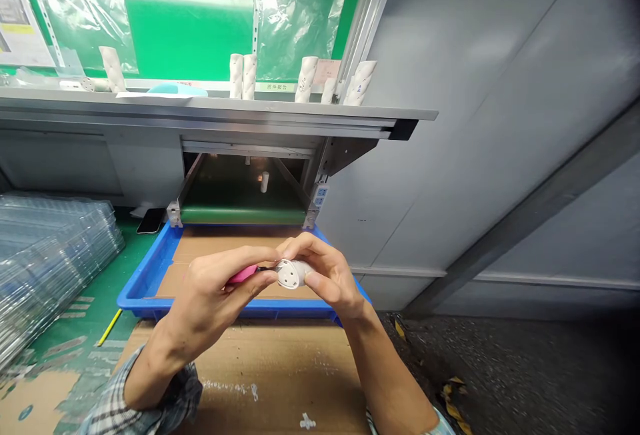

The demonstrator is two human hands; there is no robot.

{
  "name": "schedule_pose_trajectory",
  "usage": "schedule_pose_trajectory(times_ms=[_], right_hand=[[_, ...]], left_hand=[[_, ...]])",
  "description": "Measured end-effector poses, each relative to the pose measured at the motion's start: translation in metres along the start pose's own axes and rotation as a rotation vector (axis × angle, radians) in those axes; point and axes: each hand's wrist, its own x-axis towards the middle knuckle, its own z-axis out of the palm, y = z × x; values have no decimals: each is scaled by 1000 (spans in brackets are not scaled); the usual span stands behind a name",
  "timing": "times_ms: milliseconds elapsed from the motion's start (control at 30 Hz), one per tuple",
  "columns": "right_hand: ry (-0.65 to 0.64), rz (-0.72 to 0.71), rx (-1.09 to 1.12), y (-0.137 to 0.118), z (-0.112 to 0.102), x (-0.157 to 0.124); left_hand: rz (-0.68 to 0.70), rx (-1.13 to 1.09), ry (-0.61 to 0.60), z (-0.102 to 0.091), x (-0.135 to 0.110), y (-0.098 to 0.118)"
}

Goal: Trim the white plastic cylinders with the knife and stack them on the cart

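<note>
My right hand [325, 274] grips a white cylindrical part [289, 275] whose round end, with several small dark holes, faces me. Closed around a pink-handled tool [243, 274], my left hand [220, 288] holds its thin dark tip against the edge of that round end. What kind of tool it is cannot be made out. Both hands are above a blue tray [145, 303] lined with cardboard [195, 248].
Behind the tray a green conveyor belt [240, 212] carries small white cylinders [265, 182]. White twisted cylinders [306, 79] stand on the shelf [215, 107] above. Stacked clear plastic trays [55, 255] are at left, near a phone [151, 221] and a yellow stick [110, 328].
</note>
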Motion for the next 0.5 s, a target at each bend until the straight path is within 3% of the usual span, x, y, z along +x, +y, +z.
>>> schedule_pose_trajectory(times_ms=[500], right_hand=[[-10,6,-53,-1,-1,-1]], left_hand=[[-63,-125,-33,-2,2,3]])
